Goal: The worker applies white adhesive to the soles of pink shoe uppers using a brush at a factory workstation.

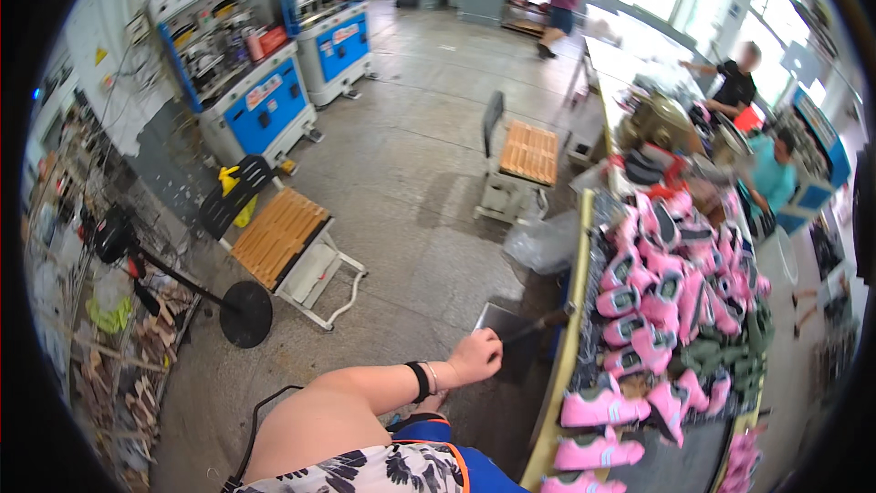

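My left hand point(476, 356), with a black band and a thin bracelet at the wrist, reaches out over the floor beside the workbench. Its fingers are curled closed, and what they hold, if anything, I cannot make out. Just past the fingertips a dark bar point(547, 319) runs toward the bench edge; whether the hand touches it is unclear. A grey flat panel point(497, 317) shows behind the hand. To the right, pink shoes point(607, 406) lie in rows and a heap on the bench, with dark green shoe pieces point(730, 356) among them. My right hand is out of view.
Two wooden-slat chairs point(278, 230) point(529, 153) stand on the floor. A black round-based stand point(246, 313) is at left, near racks of shoe forms point(137, 393). Blue-and-white machines point(265, 110) line the back left. Clear plastic point(546, 245) lies by the bench. Other people work or walk beyond it.
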Tool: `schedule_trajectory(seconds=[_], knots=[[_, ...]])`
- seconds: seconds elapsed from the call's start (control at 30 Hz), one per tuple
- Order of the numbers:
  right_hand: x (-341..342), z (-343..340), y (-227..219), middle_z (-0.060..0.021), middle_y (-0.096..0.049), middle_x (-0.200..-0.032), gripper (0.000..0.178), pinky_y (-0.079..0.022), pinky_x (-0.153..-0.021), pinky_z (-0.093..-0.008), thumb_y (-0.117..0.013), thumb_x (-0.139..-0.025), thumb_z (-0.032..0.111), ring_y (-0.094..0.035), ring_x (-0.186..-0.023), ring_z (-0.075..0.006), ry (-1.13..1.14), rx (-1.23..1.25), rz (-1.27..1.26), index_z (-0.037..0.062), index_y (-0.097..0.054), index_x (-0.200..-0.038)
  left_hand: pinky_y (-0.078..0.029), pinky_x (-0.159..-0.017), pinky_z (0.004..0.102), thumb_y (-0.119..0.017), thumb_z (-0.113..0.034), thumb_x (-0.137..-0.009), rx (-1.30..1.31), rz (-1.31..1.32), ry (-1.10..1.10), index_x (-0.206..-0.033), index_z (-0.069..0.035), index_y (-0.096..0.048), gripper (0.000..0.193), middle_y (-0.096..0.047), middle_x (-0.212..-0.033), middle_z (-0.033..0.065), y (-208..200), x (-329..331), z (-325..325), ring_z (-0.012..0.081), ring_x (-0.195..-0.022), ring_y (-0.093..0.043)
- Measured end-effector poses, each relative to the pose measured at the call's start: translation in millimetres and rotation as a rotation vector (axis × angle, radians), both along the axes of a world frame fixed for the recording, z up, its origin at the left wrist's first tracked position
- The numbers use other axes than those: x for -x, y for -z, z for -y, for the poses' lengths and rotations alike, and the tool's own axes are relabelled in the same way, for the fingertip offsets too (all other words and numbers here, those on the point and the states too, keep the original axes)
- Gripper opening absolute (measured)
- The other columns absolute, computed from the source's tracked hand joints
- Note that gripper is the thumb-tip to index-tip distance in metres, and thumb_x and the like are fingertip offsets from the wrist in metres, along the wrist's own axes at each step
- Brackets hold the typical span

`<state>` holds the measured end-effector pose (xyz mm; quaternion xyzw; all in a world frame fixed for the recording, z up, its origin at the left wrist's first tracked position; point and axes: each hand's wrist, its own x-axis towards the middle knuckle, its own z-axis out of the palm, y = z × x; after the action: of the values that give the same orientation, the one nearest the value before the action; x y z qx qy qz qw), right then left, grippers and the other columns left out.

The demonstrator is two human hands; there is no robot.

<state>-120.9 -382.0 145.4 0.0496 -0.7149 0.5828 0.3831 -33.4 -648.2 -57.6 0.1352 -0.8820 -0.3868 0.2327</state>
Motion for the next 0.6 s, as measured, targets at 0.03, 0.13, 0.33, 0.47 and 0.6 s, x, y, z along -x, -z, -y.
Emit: schedule_trajectory(seconds=[0.03, 0.13, 0.33, 0.47, 0.6], knots=[[8.7, 17.5, -7.3, -0.0242, -0.064, -0.108, 0.027, -0.05, -0.086, -0.0486, -0.066, -0.091, 0.0, -0.062, -0.096, -0.0392, -0.013, -0.02, -0.015, -0.001, -0.063, -0.117, -0.052, -0.079, 0.0454, -0.067, -0.016, -0.078, 0.004, 0.03, -0.107, -0.078, -0.009, -0.065, 0.008, -0.062, -0.092, 0.0131, 1.8, -11.7, 32.7, 0.0353, -0.09, -0.062], [33.5, 59.6, -27.1, -0.0247, -0.064, -0.109, 0.027, -0.05, -0.086, -0.049, -0.067, -0.091, 0.001, -0.062, -0.097, -0.0398, -0.045, -0.081, -0.053, -0.001, -0.063, -0.117, -0.053, -0.08, 0.0459, -0.069, -0.019, -0.078, 0.026, 0.124, -0.351, -0.079, -0.01, -0.067, 0.009, -0.064, -0.094, 0.0152, 10.4, -64.3, 124.5, 0.0366, -0.093, -0.062], [65.0, 119.7, -55.3, -0.0257, -0.064, -0.11, 0.027, -0.05, -0.086, -0.05, -0.068, -0.09, 0.002, -0.062, -0.097, -0.0411, -0.085, -0.188, -0.129, -0.001, -0.064, -0.116, -0.052, -0.077, 0.0465, -0.07, -0.02, -0.078, -0.039, 0.279, -0.76, -0.078, -0.008, -0.068, 0.012, -0.065, -0.09, 0.0158, 12.6, -182.0, 192.8, 0.0367, -0.088, -0.064], [88.1, 152.8, -69.8, -0.0263, -0.064, -0.111, 0.027, -0.05, -0.086, -0.0506, -0.068, -0.09, 0.002, -0.062, -0.097, -0.0419, -0.1, -0.242, -0.185, -0.001, -0.064, -0.116, -0.051, -0.074, 0.0468, -0.072, -0.024, -0.08, -0.138, 0.314, -0.888, -0.074, -0.007, -0.067, 0.018, -0.065, -0.088, 0.0157, 4.9, -223.1, 186.6, 0.0361, -0.086, -0.064], [120.6, 191.8, -77.9, -0.027, -0.064, -0.112, 0.027, -0.05, -0.086, -0.0513, -0.069, -0.089, 0.003, -0.062, -0.097, -0.0427, -0.098, -0.284, -0.247, -0.001, -0.064, -0.115, -0.051, -0.074, 0.046, -0.072, -0.027, -0.081, -0.217, 0.441, -0.972, -0.071, -0.008, -0.067, 0.023, -0.065, -0.087, 0.015, 0.8, -225.3, 200.8, 0.0357, -0.086, -0.064]])
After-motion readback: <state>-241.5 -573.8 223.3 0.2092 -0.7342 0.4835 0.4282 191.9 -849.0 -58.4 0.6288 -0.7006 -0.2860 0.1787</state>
